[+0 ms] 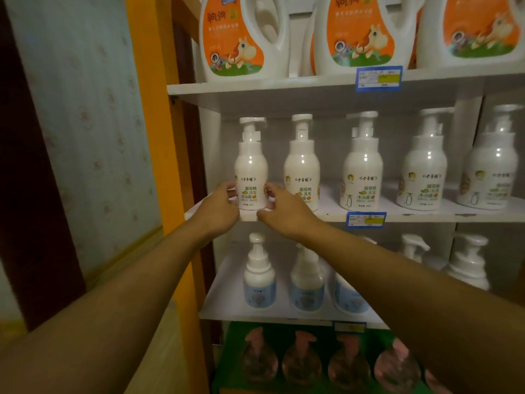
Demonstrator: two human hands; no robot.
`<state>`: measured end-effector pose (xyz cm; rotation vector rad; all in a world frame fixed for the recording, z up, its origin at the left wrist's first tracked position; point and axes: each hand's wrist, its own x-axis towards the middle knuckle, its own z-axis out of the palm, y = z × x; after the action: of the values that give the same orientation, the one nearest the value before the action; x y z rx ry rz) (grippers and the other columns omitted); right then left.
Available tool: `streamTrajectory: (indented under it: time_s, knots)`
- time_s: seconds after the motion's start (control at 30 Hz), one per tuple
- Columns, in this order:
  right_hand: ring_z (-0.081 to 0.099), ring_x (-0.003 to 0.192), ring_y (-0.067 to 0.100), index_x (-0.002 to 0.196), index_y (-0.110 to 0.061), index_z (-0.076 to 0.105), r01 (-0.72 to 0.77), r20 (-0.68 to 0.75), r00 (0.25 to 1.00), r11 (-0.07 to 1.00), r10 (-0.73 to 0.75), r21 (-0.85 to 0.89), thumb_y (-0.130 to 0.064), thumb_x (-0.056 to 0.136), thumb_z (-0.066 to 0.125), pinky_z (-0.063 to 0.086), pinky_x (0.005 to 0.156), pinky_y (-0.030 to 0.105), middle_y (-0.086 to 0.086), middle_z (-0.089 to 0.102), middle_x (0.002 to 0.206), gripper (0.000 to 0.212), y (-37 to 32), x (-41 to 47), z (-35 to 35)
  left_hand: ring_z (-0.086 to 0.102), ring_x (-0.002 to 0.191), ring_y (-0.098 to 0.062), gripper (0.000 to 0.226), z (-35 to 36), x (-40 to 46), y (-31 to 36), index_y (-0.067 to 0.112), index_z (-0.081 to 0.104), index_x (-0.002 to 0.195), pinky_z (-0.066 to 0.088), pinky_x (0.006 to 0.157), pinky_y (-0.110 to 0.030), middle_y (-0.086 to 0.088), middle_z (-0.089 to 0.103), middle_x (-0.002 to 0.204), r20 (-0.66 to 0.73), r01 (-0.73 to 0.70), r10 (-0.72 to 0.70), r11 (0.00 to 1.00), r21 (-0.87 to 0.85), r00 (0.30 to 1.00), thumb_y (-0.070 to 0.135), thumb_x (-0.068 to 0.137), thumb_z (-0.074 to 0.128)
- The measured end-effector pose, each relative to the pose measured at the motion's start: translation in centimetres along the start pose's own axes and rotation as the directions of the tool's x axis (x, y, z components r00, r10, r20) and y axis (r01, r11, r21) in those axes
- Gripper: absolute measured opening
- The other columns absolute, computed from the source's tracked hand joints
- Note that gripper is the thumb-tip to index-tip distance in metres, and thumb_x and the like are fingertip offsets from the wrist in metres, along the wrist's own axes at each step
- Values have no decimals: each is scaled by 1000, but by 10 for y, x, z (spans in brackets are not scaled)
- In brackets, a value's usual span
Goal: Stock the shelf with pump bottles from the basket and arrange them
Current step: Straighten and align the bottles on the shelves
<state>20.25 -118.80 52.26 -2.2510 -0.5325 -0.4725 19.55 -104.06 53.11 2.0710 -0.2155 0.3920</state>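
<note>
On the shelf (397, 216), both hands' grip flanks the pump bottle (251, 166).

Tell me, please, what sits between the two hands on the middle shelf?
The head view shows the leftmost pump bottle, held between left hand and right hand.

1. To my left the wall (85, 137) is papered pale, with a faint floral pattern.
2. A dark red-brown strip (34, 166) runs down the far left edge.
3. An orange upright frame (150, 109) stands between the wall and the white shelving unit (255, 89) in front of me.
4. The light is dim and warm.
</note>
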Motion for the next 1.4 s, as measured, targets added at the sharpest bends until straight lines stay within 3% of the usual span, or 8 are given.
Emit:
streamTrajectory:
  time_s: [0.4,0.8,0.9,1.0,1.1,1.17,1.27,1.4]
  knots:
    - [59,110,22,129,-20,47,-7,-15,1000,995,8,97,-18,78,67,44,85,27,4,60,125,54,-4,-4,3,51,122,-25,63,5,4,-4,18,33,138,46,101,-46,-6,49,138,-12,23,-23,1000,10,1000,-3,84,56]
    - [55,107,2,116,-23,59,236,-254,946,965,-202,113,-25,89,59,46,91,20,-7,57,123,28,17,-62,13,49,113,6,53,29,-62,-48,34,46,126,47,84,-12,24,51,120,-229,-257,204,938,-231,952,-2,87,50]
    - [58,92,-4,111,-23,60,92,-202,978,981,-56,173,-20,89,59,46,75,5,-8,62,108,22,49,-92,38,52,103,8,48,55,-77,-88,44,47,115,47,77,-14,29,51,110,-62,-85,70,953,-289,996,5,88,53]
    - [57,108,8,124,-23,50,-120,-11,992,959,127,255,-16,89,59,49,88,14,-6,56,122,37,76,-112,68,50,92,16,54,85,-85,-135,46,39,116,50,68,-8,37,42,105,65,76,-60,951,-301,996,3,88,56]
    - [47,118,7,134,-22,38,-240,113,970,931,216,275,-23,89,60,41,105,29,-9,47,128,51,86,-115,97,50,115,-2,51,104,-89,-154,28,37,129,46,93,-21,17,50,121,81,108,-89,952,-286,993,7,87,58]
    - [51,108,-7,122,-31,39,-280,137,958,922,251,266,-23,91,58,43,93,10,-10,51,119,38,93,-114,109,44,127,-24,61,109,-87,-163,11,33,136,38,106,-38,-5,46,130,46,116,-106,936,-333,993,22,83,64]
    - [45,78,-34,95,-48,36,-283,157,957,905,245,319,-19,89,60,37,59,-7,-33,40,94,37,106,-112,118,36,136,-21,63,109,-79,-171,26,24,142,40,107,-46,1,34,148,76,47,-30,971,-234,997,2,90,51]
    - [52,96,-13,124,-40,39,-279,168,958,900,234,335,-17,91,57,46,77,4,-27,49,115,44,119,-112,122,42,126,-12,51,105,-68,-176,36,31,129,42,104,-39,11,42,132,85,38,-19,973,-226,996,6,92,49]
